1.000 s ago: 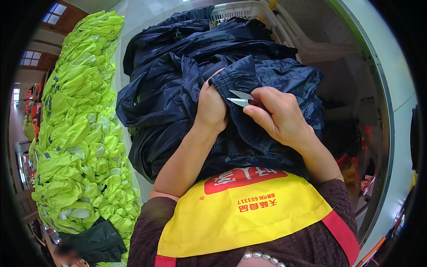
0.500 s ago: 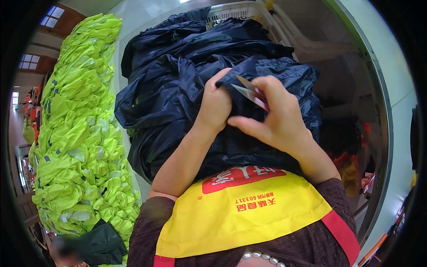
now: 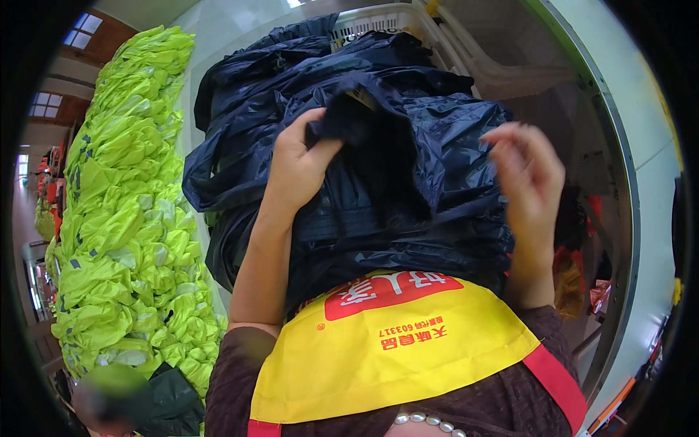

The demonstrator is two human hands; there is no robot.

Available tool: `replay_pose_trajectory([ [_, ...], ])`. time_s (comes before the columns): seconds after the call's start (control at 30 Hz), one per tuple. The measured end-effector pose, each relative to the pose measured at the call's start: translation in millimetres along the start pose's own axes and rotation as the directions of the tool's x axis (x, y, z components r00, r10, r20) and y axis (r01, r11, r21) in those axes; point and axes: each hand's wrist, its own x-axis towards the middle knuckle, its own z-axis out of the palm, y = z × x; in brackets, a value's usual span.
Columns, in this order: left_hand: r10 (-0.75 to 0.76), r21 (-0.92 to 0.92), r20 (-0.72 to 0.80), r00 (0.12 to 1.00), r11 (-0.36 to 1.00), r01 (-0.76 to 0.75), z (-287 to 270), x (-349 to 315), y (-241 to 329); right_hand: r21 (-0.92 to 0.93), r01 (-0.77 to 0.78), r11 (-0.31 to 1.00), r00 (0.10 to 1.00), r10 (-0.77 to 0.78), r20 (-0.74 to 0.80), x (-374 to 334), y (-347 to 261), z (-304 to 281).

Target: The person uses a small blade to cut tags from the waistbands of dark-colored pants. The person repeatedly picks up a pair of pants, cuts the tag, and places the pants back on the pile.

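A heap of dark navy rain jackets [image 3: 444,197] lies in front of me, reaching from my chest to the far end of the table. My left hand [image 3: 295,164] grips a raised fold of the top jacket [image 3: 364,124] and holds it up. My right hand [image 3: 531,175] hovers off the cloth at the right side of the heap, blurred, with its fingers loosely bent. Whether anything is in its palm is hidden. I wear a yellow apron [image 3: 393,342] with a red patch.
A long pile of fluorescent yellow-green vests [image 3: 124,218] runs along my left. A white slotted plastic basket [image 3: 378,18] stands behind the navy heap. Another person [image 3: 102,397] is at the lower left. A pale curved table edge [image 3: 619,146] lies on the right.
My right hand, which held small thread snips at the jacket fold, has pulled away to the right. My left hand has lifted the fold higher.
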Motion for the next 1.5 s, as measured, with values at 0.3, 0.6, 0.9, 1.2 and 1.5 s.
replay_pose_trajectory([
  [0.3,0.403,0.205,-0.460,0.791,0.915,-0.347,-57,5,30,-0.655,0.393,0.645,0.850,0.016,0.526,-20,11,40],
  [0.6,0.142,-0.158,-0.699,0.701,0.925,-0.345,-112,-74,-2,-0.581,0.529,0.619,0.844,-0.316,0.432,-28,26,18],
  [0.9,-0.073,-0.509,-0.593,0.802,0.806,-0.303,-96,-80,-16,-0.443,0.639,0.628,0.754,-0.399,0.522,-20,20,12],
  [1.2,-0.072,-0.526,-0.587,0.806,0.791,-0.312,-84,-74,-11,-0.268,0.711,0.650,0.699,-0.609,0.376,-6,-29,63],
  [1.5,-0.084,-0.521,-0.641,0.763,0.778,-0.352,-85,-78,-20,-0.572,0.623,0.534,0.773,-0.533,0.343,11,-1,66],
])
